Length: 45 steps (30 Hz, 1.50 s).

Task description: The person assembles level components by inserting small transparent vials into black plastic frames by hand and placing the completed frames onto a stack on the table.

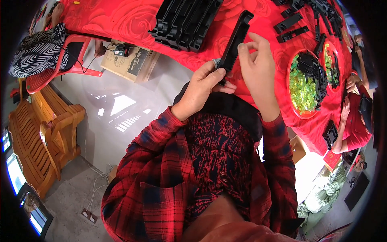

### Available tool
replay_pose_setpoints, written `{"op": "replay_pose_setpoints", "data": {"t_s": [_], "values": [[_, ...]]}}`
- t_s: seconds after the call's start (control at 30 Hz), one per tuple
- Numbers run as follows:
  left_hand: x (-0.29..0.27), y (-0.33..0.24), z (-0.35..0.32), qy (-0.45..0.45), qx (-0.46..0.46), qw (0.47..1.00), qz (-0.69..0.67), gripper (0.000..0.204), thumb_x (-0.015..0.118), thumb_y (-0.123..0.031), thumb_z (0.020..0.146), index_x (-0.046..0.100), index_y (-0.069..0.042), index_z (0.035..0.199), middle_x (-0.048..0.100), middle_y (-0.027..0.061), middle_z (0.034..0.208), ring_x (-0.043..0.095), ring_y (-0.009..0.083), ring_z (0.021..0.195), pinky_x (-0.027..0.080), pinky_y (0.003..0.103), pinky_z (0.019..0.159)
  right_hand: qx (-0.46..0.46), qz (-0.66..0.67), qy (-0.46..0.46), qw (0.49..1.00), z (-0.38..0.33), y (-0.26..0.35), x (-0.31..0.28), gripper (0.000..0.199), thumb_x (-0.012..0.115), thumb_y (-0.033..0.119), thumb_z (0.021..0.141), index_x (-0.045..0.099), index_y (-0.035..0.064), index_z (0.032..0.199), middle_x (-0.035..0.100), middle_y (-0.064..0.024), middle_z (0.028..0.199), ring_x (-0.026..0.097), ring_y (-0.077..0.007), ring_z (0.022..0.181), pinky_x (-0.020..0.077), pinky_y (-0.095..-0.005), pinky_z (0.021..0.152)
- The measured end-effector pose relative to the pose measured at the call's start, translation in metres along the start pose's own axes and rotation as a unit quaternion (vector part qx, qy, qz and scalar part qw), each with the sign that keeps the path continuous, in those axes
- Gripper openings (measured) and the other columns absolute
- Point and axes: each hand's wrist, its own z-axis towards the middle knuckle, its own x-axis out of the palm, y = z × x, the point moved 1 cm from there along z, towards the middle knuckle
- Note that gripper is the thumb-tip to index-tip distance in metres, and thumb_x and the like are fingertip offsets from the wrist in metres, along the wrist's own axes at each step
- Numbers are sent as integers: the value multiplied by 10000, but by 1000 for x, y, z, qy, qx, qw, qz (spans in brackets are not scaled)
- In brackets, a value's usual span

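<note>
My left hand point(201, 86) grips the lower end of a long, narrow black plastic trough-shaped part point(236, 40), its thumb pressed on the near end. The part tilts up and away to the right, over the red tablecloth. My right hand point(260, 62) is beside the part's right edge, with fingers loosely bent and apart and the thumb tip at or very near that edge. I see nothing held in it. A stack of similar black parts point(185, 24) rests at the table's edge, left of the held part.
On the right, a red-rimmed basin point(290, 101) holds yellow-green and black small pieces; a second basin point(325, 50) stands behind it. Loose black parts point(292, 26) lie at the far right. Other people sit at both sides. A red chair point(94, 72) and cardboard box point(131, 64) stand left.
</note>
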Motion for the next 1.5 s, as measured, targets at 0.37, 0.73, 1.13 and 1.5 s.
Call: {"op": "replay_pose_setpoints", "data": {"t_s": [0.37, 0.73, 1.13, 1.5], "values": [[-1, 3, -5, -31, 30, 993, 107, 270, 502, -121, 1011, 510, 33, 1233, 574, 66, 975, 673, 192, 852, 597, 328, 767, -100, -146, 94, 980, 1, 2, 8, 385, 676, 67, 791, 501, -8, 1126, 531, -234, 1082, 600, -455, 878, 512, -502, 709], [-9, -5, -13, -26, -28, 998, 59, 305, 564, -141, 986, 521, 39, 1228, 582, 75, 1015, 688, 209, 859, 609, 331, 792, -44, -61, 98, 992, -2, 2, 12, 334, 707, 85, 761, 558, -21, 1041, 566, -207, 979, 621, -402, 830, 519, -461, 687], [-37, 3, -19, -59, 72, 953, 289, 479, 557, -194, 1011, 428, 24, 1417, 588, 96, 1135, 652, 161, 916, 539, 269, 812, -148, -118, 99, 977, 22, -9, 24, 355, 669, 55, 773, 520, -49, 1078, 534, -242, 1008, 599, -455, 849, 512, -502, 708], [-51, -9, -35, -101, 117, 900, 407, 492, 584, -69, 970, 425, 7, 1429, 576, 111, 1207, 642, 132, 883, 546, 264, 781, -75, -186, 158, 967, 77, -25, 69, 457, 648, 109, 792, 515, -89, 1182, 508, -325, 1147, 564, -465, 1034, 502, -468, 898]]}}
